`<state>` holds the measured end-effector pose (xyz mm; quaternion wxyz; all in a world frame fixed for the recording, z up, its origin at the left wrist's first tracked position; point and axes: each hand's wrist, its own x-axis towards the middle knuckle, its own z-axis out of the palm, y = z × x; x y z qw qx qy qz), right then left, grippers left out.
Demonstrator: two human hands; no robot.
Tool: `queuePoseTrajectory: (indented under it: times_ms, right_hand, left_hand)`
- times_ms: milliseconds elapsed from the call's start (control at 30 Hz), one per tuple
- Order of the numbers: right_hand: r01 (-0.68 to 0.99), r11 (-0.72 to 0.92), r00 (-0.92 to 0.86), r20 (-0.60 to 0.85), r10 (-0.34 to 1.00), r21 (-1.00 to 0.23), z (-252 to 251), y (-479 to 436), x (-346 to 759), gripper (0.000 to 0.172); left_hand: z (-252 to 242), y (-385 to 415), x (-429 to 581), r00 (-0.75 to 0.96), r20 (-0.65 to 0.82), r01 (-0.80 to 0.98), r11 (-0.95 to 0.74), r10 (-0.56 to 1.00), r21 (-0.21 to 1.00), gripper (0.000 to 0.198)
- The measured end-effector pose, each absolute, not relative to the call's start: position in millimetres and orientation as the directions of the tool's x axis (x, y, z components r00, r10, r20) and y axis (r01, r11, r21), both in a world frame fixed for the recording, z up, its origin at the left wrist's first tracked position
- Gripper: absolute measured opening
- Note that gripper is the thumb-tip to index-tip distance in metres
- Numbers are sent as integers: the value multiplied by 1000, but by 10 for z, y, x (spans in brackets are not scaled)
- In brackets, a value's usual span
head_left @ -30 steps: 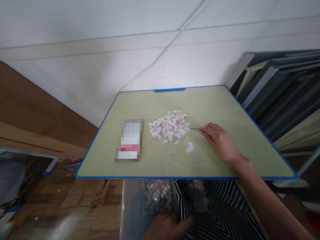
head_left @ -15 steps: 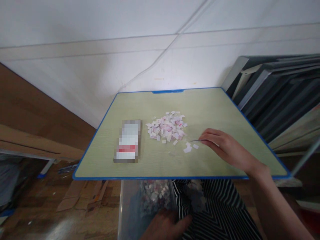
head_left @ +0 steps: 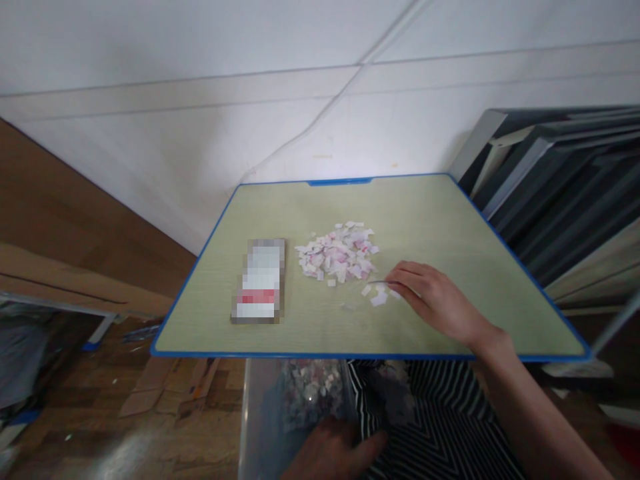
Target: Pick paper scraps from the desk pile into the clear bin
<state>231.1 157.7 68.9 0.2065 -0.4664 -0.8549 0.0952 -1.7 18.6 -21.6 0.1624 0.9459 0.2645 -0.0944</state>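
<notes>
My right hand (head_left: 436,301) rests on the green table (head_left: 450,227) with its fingers pinched on thin metal tweezers (head_left: 377,283). The tweezer tips sit among a few loose white and pink chips (head_left: 377,297) just right of and below a pile of small pink and white chips (head_left: 337,257). My left hand (head_left: 333,452) is below the table edge, lying on the rim of a clear plastic bin (head_left: 260,413) that holds more chips; its fingers look curled.
A blurred rectangular card or box (head_left: 259,281) lies left of the pile. The table has a blue edge (head_left: 300,355). Dark framed panels (head_left: 565,193) lean at the right. A white wall stands behind; cardboard and a wooden floor lie at the left.
My right hand drew back from the pile's right edge toward me, then shifted left, bringing the tweezers to the few loose chips. The left hand stayed at the bin.
</notes>
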Motion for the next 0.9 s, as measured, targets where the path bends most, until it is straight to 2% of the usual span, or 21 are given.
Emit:
queuePoseTrajectory:
  times_ms: [233, 367, 567, 700, 900]
  right_hand:
    - [738, 578, -514, 266, 816, -347, 714, 1526, 2415, 23]
    - [675, 601, -500, 333, 799, -428, 706, 1491, 2512, 23]
    - [618, 606, -539, 291, 790, -501, 640, 1476, 2614, 22]
    - [583, 597, -504, 331, 798, -551, 626, 1479, 2630, 21]
    - [521, 540, -565, 207, 799, -661, 659, 1440, 2675, 22]
  left_hand:
    - [-287, 137, -20, 850, -147, 527, -814, 506, 246, 56]
    - [-227, 168, 0, 850, -188, 526, -817, 492, 238, 53]
    - [-236, 167, -26, 843, -172, 538, -800, 510, 267, 55]
    - [-288, 147, -37, 842, -140, 538, -800, 521, 265, 54]
    - [-122, 204, 13, 836, -304, 536, -797, 456, 279, 54]
